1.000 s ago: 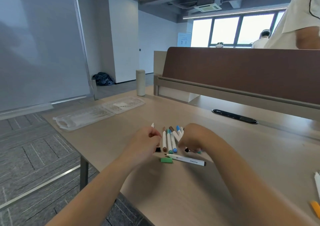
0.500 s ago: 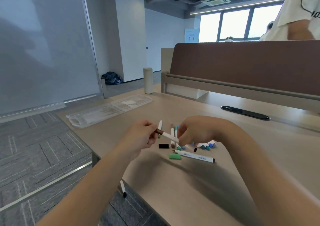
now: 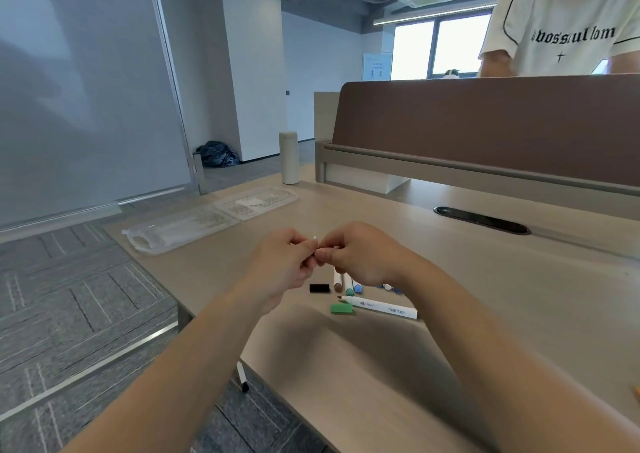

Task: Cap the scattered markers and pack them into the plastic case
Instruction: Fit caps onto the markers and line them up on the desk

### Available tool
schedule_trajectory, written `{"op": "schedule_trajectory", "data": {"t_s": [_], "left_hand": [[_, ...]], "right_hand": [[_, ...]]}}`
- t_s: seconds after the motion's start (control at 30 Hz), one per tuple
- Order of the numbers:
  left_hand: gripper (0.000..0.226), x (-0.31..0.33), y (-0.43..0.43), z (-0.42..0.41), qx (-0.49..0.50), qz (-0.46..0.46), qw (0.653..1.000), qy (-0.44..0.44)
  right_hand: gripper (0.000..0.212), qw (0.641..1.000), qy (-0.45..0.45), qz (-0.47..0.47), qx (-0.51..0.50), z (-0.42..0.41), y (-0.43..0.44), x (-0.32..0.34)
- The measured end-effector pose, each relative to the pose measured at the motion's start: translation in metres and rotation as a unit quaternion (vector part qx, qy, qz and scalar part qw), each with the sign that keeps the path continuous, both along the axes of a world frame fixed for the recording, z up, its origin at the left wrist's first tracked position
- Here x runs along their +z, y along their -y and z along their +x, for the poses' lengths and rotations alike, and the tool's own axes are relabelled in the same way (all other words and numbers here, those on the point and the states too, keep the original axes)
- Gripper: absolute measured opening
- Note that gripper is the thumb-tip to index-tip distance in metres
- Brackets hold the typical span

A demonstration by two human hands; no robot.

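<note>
My left hand (image 3: 282, 265) and my right hand (image 3: 360, 255) meet fingertip to fingertip above the desk. Together they pinch a marker (image 3: 315, 238); only a small white end shows above the left fingers. Below them lie several capped markers (image 3: 347, 284) side by side. An uncapped white marker (image 3: 382, 307) printed "marker" lies nearest me. A loose green cap (image 3: 341, 308) and a loose black cap (image 3: 319, 288) sit beside them. The clear plastic case (image 3: 207, 220) lies open at the desk's far left corner.
A pale bottle (image 3: 289, 158) stands behind the case. A brown partition (image 3: 485, 123) walls the far side, with a person (image 3: 561, 26) behind it. A black cable slot (image 3: 481, 219) is set into the desk. One marker (image 3: 242, 376) lies on the floor by the desk edge.
My right hand lifted a brown-tipped marker from the pile toward my left hand. Both hands have now closed together over it, hiding the tip.
</note>
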State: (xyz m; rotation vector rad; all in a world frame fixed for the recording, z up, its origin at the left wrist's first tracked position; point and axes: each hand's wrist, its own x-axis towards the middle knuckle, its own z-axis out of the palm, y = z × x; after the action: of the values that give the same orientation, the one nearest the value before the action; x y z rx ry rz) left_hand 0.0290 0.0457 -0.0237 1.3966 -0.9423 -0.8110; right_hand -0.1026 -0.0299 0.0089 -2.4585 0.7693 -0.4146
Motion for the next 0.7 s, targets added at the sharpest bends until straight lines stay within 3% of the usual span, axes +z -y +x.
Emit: {"op": "schedule_trajectory", "data": {"t_s": [0.07, 0.2, 0.3, 0.43, 0.57, 0.7], "left_hand": [[0.017, 0.001, -0.002, 0.002, -0.006, 0.022, 1.000, 0.016], [0.012, -0.009, -0.004, 0.005, 0.002, 0.080, 0.993, 0.085], [0.015, -0.016, -0.006, 0.012, 0.008, 0.113, 0.976, 0.185], [0.017, -0.023, -0.009, 0.014, -0.028, 0.166, 0.940, 0.296], [0.011, -0.030, -0.005, 0.016, -0.037, 0.178, 0.914, 0.362], [0.012, -0.033, -0.001, 0.021, -0.023, 0.179, 0.908, 0.379]], "right_hand": [[0.019, 1.000, -0.019, -0.008, 0.000, 0.001, 0.000, -0.002], [0.031, 0.983, -0.178, -0.041, -0.027, -0.006, 0.003, 0.003], [0.020, 0.962, -0.257, -0.053, -0.071, -0.015, 0.012, 0.007], [0.019, 0.978, -0.186, -0.012, -0.097, -0.020, 0.019, 0.008], [0.023, 0.982, -0.109, 0.114, -0.101, -0.020, 0.018, 0.007], [0.025, 0.982, -0.151, 0.067, -0.094, -0.021, 0.019, 0.004]]}}
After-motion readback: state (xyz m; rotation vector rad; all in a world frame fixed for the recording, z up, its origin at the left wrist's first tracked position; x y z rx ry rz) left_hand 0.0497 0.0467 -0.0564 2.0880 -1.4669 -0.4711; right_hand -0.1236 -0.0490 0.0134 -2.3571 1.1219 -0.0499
